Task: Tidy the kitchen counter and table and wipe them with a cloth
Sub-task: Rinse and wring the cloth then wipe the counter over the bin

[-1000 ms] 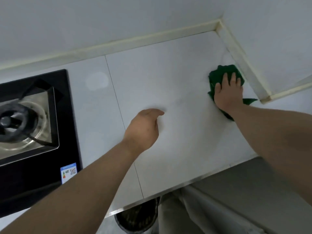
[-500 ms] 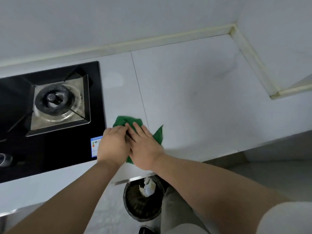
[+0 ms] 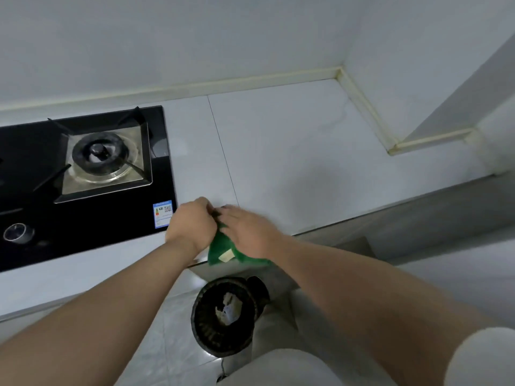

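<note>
The left hand (image 3: 192,227) and right hand (image 3: 248,232) meet at the front edge of the worktop (image 3: 292,162), just beside the front right corner of the hob (image 3: 83,176). The left hand's fingers are curled and pinch the top of the cloth (image 3: 223,250). The right hand lies over the cloth, blurred, so I cannot tell whether it grips or only covers it.

Half a second ago the cloth lay spread flat on the worktop under both hands. Now it is bunched between them and hangs down over the front edge, a pale tag showing on its lower part. A second ago the right hand pressed it into the far right corner, with the left hand well apart from it.

The worktop is pale, with a thin seam running from back to front, and a yellowed strip along the walls. The black hob carries a burner (image 3: 99,154), a knob (image 3: 18,232) and a sticker (image 3: 163,214). On the floor below the hands stands a dark bin (image 3: 225,313) with crumpled scraps inside.
</note>
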`<state>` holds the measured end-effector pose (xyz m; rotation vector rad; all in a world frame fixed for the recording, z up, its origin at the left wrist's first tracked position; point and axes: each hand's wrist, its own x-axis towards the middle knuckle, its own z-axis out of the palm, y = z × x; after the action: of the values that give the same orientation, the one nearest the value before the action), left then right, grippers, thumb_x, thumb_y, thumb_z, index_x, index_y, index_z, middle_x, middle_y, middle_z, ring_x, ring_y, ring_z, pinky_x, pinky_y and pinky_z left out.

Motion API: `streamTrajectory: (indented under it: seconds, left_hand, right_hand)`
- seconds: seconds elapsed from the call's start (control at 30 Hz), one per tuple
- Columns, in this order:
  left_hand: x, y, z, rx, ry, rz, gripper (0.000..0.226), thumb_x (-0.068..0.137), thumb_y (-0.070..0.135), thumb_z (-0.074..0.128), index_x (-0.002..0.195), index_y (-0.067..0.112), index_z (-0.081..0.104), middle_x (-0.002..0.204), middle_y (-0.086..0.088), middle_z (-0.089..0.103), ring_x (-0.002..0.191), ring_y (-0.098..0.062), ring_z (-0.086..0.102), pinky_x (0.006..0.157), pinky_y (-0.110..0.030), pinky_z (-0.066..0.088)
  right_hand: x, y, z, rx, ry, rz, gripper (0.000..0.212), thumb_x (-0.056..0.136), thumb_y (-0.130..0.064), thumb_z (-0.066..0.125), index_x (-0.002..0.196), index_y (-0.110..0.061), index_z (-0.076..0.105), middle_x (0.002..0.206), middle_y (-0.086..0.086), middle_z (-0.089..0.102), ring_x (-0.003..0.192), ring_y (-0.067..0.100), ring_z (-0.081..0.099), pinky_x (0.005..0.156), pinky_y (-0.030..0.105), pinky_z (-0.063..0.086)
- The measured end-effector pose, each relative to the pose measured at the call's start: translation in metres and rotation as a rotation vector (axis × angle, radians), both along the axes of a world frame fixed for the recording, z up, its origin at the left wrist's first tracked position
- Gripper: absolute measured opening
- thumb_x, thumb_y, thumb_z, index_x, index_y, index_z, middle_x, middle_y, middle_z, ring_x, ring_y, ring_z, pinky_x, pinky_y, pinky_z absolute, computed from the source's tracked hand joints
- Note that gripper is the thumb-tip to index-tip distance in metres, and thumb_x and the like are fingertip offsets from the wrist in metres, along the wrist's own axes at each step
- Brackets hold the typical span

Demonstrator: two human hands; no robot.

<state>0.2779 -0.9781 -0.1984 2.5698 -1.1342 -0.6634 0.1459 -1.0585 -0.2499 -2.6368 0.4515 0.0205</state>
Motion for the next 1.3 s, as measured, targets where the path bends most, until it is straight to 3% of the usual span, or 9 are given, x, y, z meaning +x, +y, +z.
streamTrajectory:
  seconds: [0.1,0.23,0.37,0.47,0.63,0.8,0.93,1.17,1.3]
  left_hand:
    - [-0.023,-0.031,0.013,-0.184,0.107,-0.127,0.044,0.092,0.006,0.041,0.131,0.019,0.057,0.127,-0.008,0.062,0.112,-0.028,0.058,0.094,-0.032,0.048]
    - [-0.061,-0.069,0.013,-0.216,0.176,-0.320,0.052,0.096,0.003,0.037,0.141,0.026,0.049,0.142,-0.001,0.053,0.129,-0.018,0.049,0.106,-0.025,0.039]
    - [-0.084,-0.112,-0.002,-0.186,0.220,-0.447,0.056,0.097,0.000,0.037,0.143,0.031,0.047,0.149,0.007,0.044,0.137,-0.010,0.039,0.110,-0.018,0.029]
    - [-0.089,-0.145,-0.015,-0.162,0.212,-0.493,0.060,0.095,-0.002,0.037,0.143,0.033,0.046,0.151,0.011,0.042,0.139,-0.009,0.036,0.109,-0.017,0.028]
    - [-0.073,-0.179,-0.043,-0.112,0.242,-0.454,0.064,0.092,-0.006,0.039,0.142,0.033,0.048,0.149,0.008,0.044,0.136,-0.011,0.040,0.106,-0.015,0.029]
    - [-0.035,-0.165,-0.060,-0.084,0.236,-0.320,0.064,0.090,-0.007,0.038,0.136,0.035,0.054,0.144,0.008,0.049,0.131,-0.012,0.047,0.103,-0.020,0.039]
    - [-0.005,-0.137,-0.055,-0.118,0.225,-0.217,0.063,0.089,-0.008,0.037,0.133,0.031,0.057,0.140,0.004,0.053,0.128,-0.015,0.050,0.099,-0.024,0.047]
    - [0.039,-0.028,-0.045,-0.168,0.141,-0.130,0.063,0.086,-0.011,0.038,0.134,0.024,0.059,0.136,-0.002,0.056,0.125,-0.017,0.052,0.095,-0.012,0.034]
    - [0.052,0.062,-0.042,-0.175,0.171,-0.073,0.065,0.083,-0.013,0.040,0.135,0.023,0.058,0.138,-0.003,0.055,0.129,-0.018,0.050,0.107,-0.025,0.040]
  right_hand:
    - [-0.035,-0.065,0.021,0.025,-0.083,-0.441,0.041,0.108,-0.026,0.037,0.146,-0.014,0.047,0.157,0.004,0.039,0.147,0.024,0.031,0.119,0.046,0.030]
    - [-0.104,-0.156,0.038,-0.134,-0.058,-0.912,0.048,0.109,-0.033,0.025,0.152,-0.015,0.037,0.163,0.004,0.026,0.150,0.025,0.022,0.120,0.042,0.027]
    - [-0.171,-0.234,0.035,-0.359,0.066,-1.212,0.048,0.109,-0.029,0.027,0.153,-0.011,0.033,0.164,0.012,0.022,0.146,0.035,0.027,0.118,0.047,0.027]
    - [-0.210,-0.278,0.027,-0.380,0.186,-1.340,0.049,0.109,-0.030,0.025,0.155,-0.016,0.028,0.166,0.010,0.014,0.149,0.036,0.019,0.119,0.048,0.021]
    - [-0.234,-0.288,-0.047,-0.115,0.379,-1.342,0.061,0.106,-0.045,0.021,0.160,-0.019,0.011,0.167,0.011,0.006,0.151,0.035,0.011,0.123,0.051,0.009]
    - [-0.221,-0.271,-0.063,-0.072,0.408,-1.423,0.064,0.105,-0.049,0.016,0.161,-0.019,0.006,0.167,0.011,0.002,0.153,0.034,0.005,0.123,0.051,0.002]
    - [-0.188,-0.219,-0.065,-0.095,0.383,-1.346,0.062,0.106,-0.046,0.016,0.161,-0.018,0.009,0.167,0.012,0.004,0.153,0.035,0.007,0.123,0.052,0.004]
    - [-0.071,-0.060,-0.060,-0.070,0.286,-0.970,0.057,0.108,-0.036,0.025,0.160,-0.017,0.014,0.166,0.013,0.008,0.153,0.035,0.008,0.124,0.049,0.002]
    - [-0.006,0.057,-0.057,-0.074,0.262,-0.694,0.055,0.107,-0.031,0.025,0.160,-0.020,0.015,0.167,0.008,0.007,0.154,0.032,0.003,0.124,0.048,0.000]
